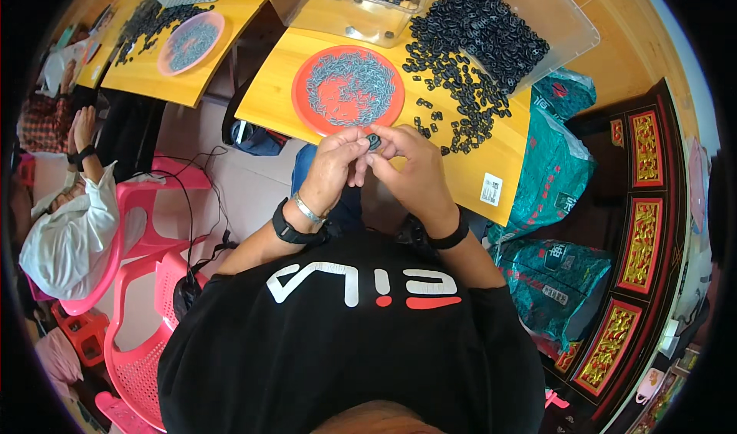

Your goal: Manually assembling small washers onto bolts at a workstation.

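My left hand [335,165] and my right hand [417,171] meet just off the near edge of the yellow table. Between their fingertips is a small black oval plastic piece [373,141], pinched from both sides. Whether a screw is in it is too small to tell. Right beyond my hands lies a red round tray [300,104] with many small silvery screws [368,79] spread in it. To the right, loose black plastic pieces [468,112] of the same kind are scattered over the yellow table [461,177].
A tipped clear bin [572,35] spills black pieces at the back right. Another clear bin [338,23] stands behind the tray. Green sacks [556,173] sit right of the table. At the left, a person in a white top [73,242] sits on a pink chair [142,196].
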A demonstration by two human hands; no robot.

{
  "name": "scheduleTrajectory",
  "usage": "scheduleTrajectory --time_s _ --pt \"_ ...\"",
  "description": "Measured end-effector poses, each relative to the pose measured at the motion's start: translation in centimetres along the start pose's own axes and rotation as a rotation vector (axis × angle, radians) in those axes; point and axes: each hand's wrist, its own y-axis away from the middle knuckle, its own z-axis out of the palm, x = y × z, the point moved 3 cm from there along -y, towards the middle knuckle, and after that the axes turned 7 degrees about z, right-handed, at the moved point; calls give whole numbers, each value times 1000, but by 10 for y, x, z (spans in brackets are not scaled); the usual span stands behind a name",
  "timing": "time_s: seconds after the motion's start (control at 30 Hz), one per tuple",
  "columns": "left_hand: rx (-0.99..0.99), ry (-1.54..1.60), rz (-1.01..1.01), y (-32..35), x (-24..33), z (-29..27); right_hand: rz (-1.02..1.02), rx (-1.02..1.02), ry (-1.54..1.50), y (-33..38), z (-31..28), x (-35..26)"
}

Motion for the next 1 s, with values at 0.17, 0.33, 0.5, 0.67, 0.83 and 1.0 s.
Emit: scheduleTrajectory --time_s 0.17,0.33,0.5,0.67,0.83,1.0 --pt "33 16 7 3 -1 -1 -37 8 83 1 1 -4" --pt "44 39 -7 3 3 0 -154 -9 186 1 1 -6" --pt "53 53 11 -1 2 4 -199 8 219 -2 0 -7" --pt "35 7 29 0 -3 -2 -153 -19 192 -4 0 1" --pt "-93 -21 -9 -1 -12 -4 200 -245 -23 -14 -15 1" --pt "-76 -41 -1 -5 -8 -12 -170 -187 346 -102 -60 -21"
